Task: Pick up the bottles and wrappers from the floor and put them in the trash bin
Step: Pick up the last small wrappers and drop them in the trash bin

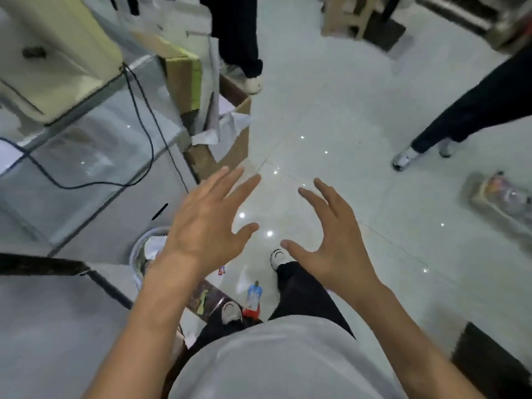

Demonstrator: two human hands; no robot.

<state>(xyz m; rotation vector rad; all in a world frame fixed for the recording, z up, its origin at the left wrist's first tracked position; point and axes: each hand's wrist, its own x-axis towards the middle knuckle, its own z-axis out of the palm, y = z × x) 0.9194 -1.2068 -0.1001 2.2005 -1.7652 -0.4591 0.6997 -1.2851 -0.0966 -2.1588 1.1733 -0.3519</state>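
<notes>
My left hand (207, 223) and my right hand (331, 243) are held out in front of me over the glossy tiled floor, fingers spread, both holding nothing. A blue and red pouch wrapper (253, 298) lies on the floor between my feet. A small wrapper scrap (221, 270) shows just under my left wrist. A round trash bin (144, 254) with white paper inside stands at my left, partly hidden by my left forearm. A blurred bag with bottles (501, 197) lies on the floor at the right edge.
A glass counter (86, 156) with black cables runs along the left. A cardboard box (230, 139) with paper stands beyond it. Two other people's legs stand at the top middle (239, 38) and right (466, 110). A dark mat (495, 361) lies at the lower right.
</notes>
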